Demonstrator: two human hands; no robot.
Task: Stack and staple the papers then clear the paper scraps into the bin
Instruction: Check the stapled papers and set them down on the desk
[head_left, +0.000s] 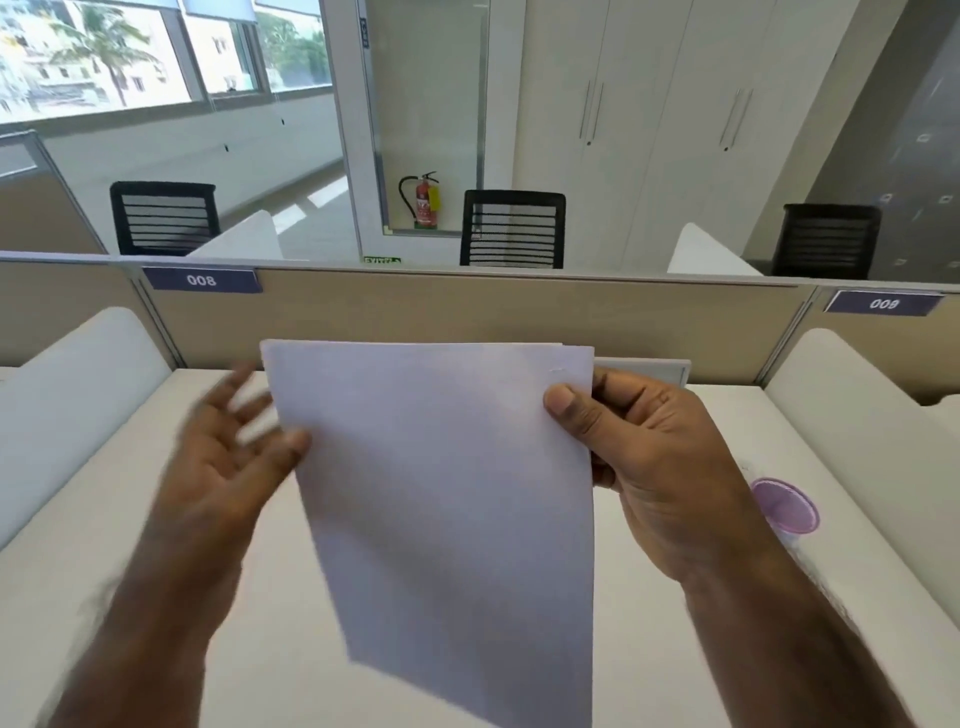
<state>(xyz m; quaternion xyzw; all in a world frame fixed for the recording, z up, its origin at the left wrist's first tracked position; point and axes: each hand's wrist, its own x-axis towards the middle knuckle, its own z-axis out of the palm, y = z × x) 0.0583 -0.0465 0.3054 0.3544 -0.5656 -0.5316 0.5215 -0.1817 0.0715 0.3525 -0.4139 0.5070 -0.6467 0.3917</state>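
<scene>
I saw the right hand (660, 467) pinching the papers (447, 499) above the desk (156, 519), the blurry left hand (228, 452) spread wide beside them.

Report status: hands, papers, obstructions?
Right hand grip shut on papers, held above desk. Left hand open, blurred, at left edge. Nothing in the way.

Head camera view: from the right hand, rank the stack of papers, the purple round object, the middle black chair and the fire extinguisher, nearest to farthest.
From the right hand:
1. Stack of papers, pinched in it, just left.
2. Purple round object, on the desk to its right.
3. Middle black chair, beyond the partition.
4. Fire extinguisher, farther back, by the glass wall.
</scene>
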